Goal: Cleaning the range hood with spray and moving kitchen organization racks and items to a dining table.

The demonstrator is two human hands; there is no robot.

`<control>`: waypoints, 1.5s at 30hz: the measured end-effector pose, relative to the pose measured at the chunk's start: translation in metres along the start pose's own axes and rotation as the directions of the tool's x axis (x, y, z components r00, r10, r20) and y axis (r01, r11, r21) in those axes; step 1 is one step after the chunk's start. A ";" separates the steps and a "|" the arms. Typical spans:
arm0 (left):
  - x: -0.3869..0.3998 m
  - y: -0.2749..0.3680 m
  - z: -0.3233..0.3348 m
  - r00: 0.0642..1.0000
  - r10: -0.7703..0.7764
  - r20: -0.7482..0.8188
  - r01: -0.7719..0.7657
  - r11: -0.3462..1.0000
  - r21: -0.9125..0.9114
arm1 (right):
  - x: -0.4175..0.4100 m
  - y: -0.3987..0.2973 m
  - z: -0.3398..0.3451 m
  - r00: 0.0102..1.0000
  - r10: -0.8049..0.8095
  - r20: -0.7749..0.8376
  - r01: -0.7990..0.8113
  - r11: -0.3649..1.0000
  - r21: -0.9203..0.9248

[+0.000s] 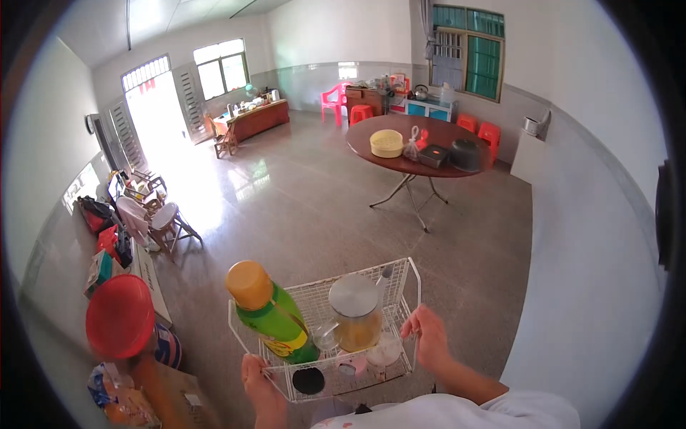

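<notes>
Between my hands hangs a white wire basket [316, 281], carried above the floor in front of my body. My left hand [261, 383] grips its near left corner, and my right hand [429, 335] is closed around the wire at its right end. Inside, a green thermos flask [284, 322] with an orange-yellow cap leans to the left. Beside it stands a glass teapot [356, 324] with a metal lid and amber liquid. A dark round object [308, 381], a pink item [351, 365] and a clear glass vessel [385, 349] sit lower in the basket, partly behind its wires.
Ahead to the right stands a round folding table [370, 128] bearing a yellow round container [386, 143] and dark pans. A red plastic basin [119, 316], cardboard box [185, 394] and folding chair [165, 217] line the left side. A wall [584, 241] runs along my right.
</notes>
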State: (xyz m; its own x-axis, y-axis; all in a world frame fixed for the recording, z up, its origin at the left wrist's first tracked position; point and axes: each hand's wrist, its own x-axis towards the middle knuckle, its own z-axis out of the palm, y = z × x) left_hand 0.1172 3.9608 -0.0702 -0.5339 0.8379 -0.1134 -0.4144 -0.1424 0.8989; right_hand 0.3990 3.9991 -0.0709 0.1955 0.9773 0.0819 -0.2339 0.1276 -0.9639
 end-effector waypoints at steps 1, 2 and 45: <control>0.028 -0.005 0.013 1.000 -0.001 -0.004 0.001 1.000 0.001 | 0.030 0.006 0.009 1.000 0.003 0.002 -0.003 1.000 -0.001; 0.056 -0.010 0.027 1.000 -0.007 -0.029 0.006 1.000 -0.005 | 0.060 0.011 0.018 1.000 -0.005 0.006 0.005 1.000 0.003; 1.080 -0.239 0.812 0.866 -0.084 0.493 0.059 0.996 0.065 | 1.224 0.115 0.106 0.909 -0.223 -0.353 0.223 0.974 -0.041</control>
State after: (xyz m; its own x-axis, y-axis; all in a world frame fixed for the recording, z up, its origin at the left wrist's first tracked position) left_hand 0.2376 5.3277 -0.0635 -0.0647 0.9973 0.0350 -0.3964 -0.0579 0.9163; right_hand 0.5108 5.2273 -0.0548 0.5656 0.8001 0.1996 -0.1453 0.3350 -0.9310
